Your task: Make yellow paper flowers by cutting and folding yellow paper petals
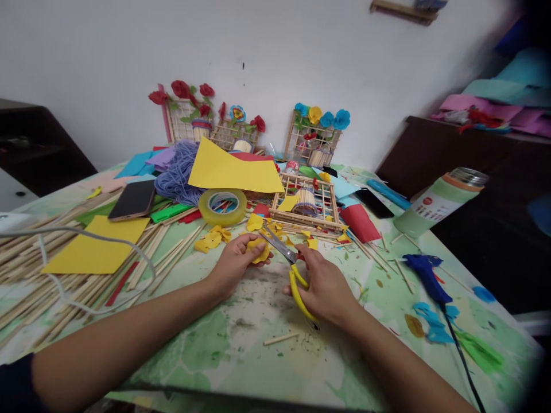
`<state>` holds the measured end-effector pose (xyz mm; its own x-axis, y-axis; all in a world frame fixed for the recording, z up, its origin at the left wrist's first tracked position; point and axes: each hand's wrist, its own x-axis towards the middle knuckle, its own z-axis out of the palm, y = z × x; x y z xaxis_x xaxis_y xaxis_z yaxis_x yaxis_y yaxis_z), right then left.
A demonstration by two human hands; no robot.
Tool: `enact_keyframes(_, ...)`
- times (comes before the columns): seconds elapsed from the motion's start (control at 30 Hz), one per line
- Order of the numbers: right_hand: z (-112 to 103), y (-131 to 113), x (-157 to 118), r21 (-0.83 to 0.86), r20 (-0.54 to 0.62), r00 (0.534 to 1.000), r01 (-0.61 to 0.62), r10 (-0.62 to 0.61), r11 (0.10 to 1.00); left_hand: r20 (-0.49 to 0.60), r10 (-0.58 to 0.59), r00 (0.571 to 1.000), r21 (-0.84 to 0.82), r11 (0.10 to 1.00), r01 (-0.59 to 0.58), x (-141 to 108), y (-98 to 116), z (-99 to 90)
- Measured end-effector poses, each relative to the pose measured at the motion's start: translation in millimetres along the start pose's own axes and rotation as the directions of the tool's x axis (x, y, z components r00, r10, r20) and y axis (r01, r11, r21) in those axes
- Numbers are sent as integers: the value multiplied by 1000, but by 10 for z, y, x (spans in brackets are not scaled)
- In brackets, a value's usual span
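My left hand (236, 261) pinches a small rounded piece of yellow paper (259, 252) between thumb and fingers, above the middle of the table. My right hand (329, 284) grips a pair of scissors (297, 281) with yellow handles. Their metal blades point up and to the left, close to the paper's upper edge; I cannot tell whether they touch it. Several cut yellow paper petals (212, 238) and scraps lie just beyond my hands. A short stick (280, 339) lies on the tablecloth in front of them.
Behind are a roll of tape (245, 207), yellow sheet (235, 169), purple yarn (178, 172) and a stick frame (331, 201). Left lie many wooden sticks (86, 298), a phone (132, 199) and a grey cable (148, 261). Right are a blue glue gun (426, 275) and a bottle (439, 203).
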<state>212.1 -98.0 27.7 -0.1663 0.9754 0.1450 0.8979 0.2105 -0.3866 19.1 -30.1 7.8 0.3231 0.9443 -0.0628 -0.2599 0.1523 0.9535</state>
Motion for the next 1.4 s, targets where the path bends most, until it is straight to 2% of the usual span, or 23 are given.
enact_keyframes(0.17, 1, -43, 3, -54, 50, 999, -12, 14, 998, -33, -6, 999, -59, 998, 4, -3, 9, 12)
enact_keyframes(0.43, 2, -44, -1, -61, 68, 998, -13, 17, 998, -19, -19, 1000, -83, 996, 17, -16, -16, 23)
enact_keyframes(0.87, 13, -55, 0, -36, 82, 997, 8, -5, 999, 2, -72, 997, -125, 990, 71, -42, -8, 33)
enact_keyframes(1.4, 10, -46, -3, 35, 80, 996, 35, -38, 999, 44, -57, 997, -115, 991, 62, -30, -7, 4)
